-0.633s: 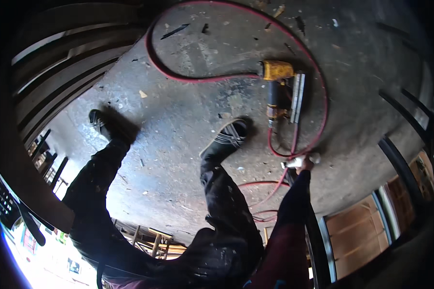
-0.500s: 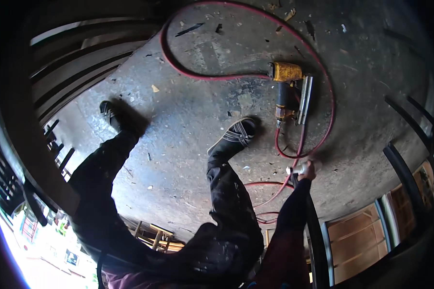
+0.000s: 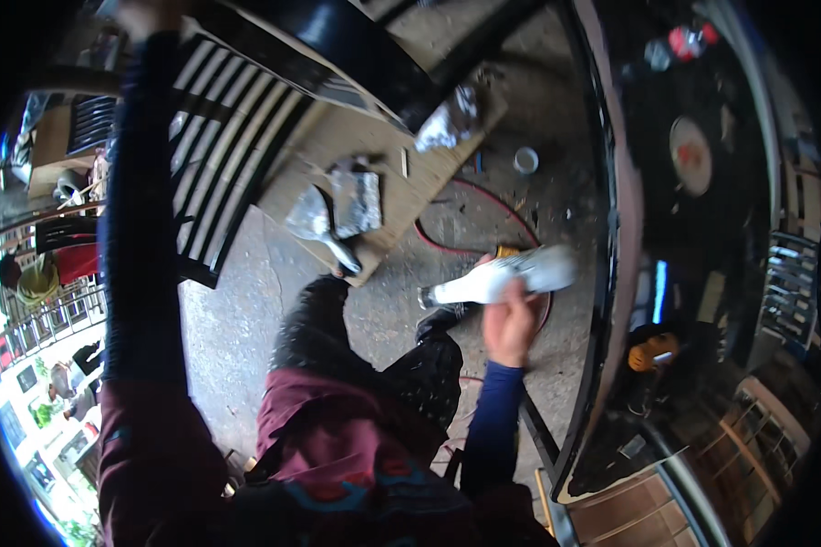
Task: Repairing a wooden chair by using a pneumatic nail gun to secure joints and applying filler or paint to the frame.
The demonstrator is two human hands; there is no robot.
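My right hand (image 3: 508, 324) grips a white bottle (image 3: 538, 269), held sideways above the floor; a sliver of yellow nail gun (image 3: 506, 251) shows behind it, with red hose (image 3: 447, 246) around it. My left hand (image 3: 146, 14) is raised to the top edge, blurred and cut off, its fingers unclear. Near that arm are a dark slatted furniture piece (image 3: 219, 164) and a curved glossy black panel (image 3: 356, 50). A plywood board (image 3: 456, 164) lies below them, bearing crumpled silvery material (image 3: 356, 205) and a pale flat item (image 3: 306, 214).
At the right, a long glossy dark surface (image 3: 693, 246) carries a round pale lid (image 3: 691, 155), red item (image 3: 689, 41) and yellow tool (image 3: 652, 351). A small round container (image 3: 525, 160) sits on the concrete floor (image 3: 228, 337). Brown panels (image 3: 629, 506) are at bottom right, bright clutter at left.
The view has swung up to furniture and a plywood board. My right hand has lifted the white bottle from low by the hose; my left arm now appears, raised to the top.
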